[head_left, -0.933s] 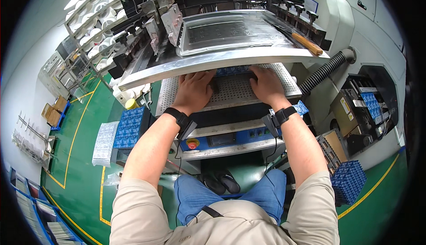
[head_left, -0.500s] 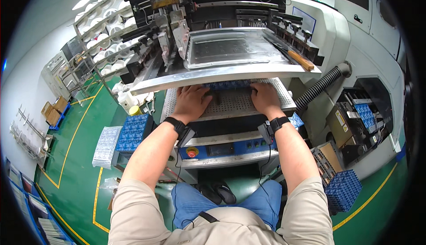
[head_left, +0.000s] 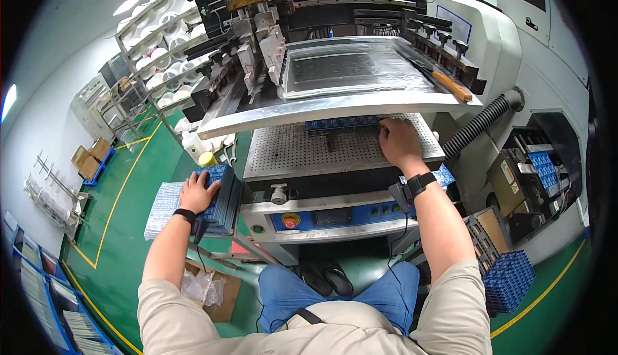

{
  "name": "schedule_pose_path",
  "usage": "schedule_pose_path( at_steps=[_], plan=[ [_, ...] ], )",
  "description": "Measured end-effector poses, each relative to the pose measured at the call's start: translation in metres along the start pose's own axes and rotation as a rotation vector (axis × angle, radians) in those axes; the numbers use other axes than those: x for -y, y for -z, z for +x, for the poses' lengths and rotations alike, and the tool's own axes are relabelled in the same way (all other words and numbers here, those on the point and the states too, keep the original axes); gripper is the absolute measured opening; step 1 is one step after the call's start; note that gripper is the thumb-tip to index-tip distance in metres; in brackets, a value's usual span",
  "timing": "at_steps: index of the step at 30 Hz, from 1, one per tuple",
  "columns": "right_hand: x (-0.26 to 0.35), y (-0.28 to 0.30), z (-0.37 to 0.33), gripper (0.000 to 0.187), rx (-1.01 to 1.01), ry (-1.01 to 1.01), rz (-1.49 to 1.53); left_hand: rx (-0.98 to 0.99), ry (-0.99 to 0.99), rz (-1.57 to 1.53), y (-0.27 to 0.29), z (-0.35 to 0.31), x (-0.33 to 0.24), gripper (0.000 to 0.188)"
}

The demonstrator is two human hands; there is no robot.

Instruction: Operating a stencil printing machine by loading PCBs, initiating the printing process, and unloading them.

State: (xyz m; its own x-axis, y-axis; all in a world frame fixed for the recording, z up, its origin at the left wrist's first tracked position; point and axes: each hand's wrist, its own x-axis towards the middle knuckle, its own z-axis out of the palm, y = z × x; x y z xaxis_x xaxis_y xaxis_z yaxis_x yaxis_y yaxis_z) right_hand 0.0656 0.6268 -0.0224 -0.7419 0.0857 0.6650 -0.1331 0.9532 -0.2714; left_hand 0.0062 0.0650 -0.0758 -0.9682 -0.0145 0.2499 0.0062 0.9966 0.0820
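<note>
- Resting spread, the left hand lies on the blue board stack.
- The right hand curls beside a blue panel on the perforated plate; whether pinching, cannot tell.
- Likely step: board pickup; next calls for separating just one.
- Yellow label: too small to read.

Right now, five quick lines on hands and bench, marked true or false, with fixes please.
1. The left hand is on the left blue stack. True.
2. The right hand is on the wooden handle. False: it is at the right end of the blue board.
3. The blue board lies over the perforated plate. True.
4. The red button is right of the display. False: it is left of it.
5. Both wrists wear black bands. True.
</note>
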Motion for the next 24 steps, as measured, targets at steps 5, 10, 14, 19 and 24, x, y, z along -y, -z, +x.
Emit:
schedule_pose_path(
  at_steps=[5, 10, 14, 19, 24],
  plan=[
    [0.007, -0.012, 0.011, 0.021, 0.072, -0.031, 0.001, 0.018, 0.033, 0.0, 0.013, -0.017, 0.001, 0.082],
    [-0.007, -0.008, 0.011, 0.021, -0.014, 0.069, -0.001, 0.015, 0.068, -0.021, 0.02, -0.016, -0.009, 0.093],
    [-0.011, -0.013, 0.009, 0.021, 0.006, 0.074, 0.005, -0.001, 0.094, -0.015, 0.025, -0.019, -0.017, 0.094],
    [-0.002, -0.011, 0.012, 0.021, 0.02, 0.065, 0.01, 0.124, 0.1, 0.027, 0.051, -0.035, -0.016, 0.091],
    [-0.007, -0.013, 0.011, 0.022, 0.005, 0.058, -0.007, 0.04, 0.102, -0.008, 0.047, -0.049, -0.006, 0.092]
  ],
)
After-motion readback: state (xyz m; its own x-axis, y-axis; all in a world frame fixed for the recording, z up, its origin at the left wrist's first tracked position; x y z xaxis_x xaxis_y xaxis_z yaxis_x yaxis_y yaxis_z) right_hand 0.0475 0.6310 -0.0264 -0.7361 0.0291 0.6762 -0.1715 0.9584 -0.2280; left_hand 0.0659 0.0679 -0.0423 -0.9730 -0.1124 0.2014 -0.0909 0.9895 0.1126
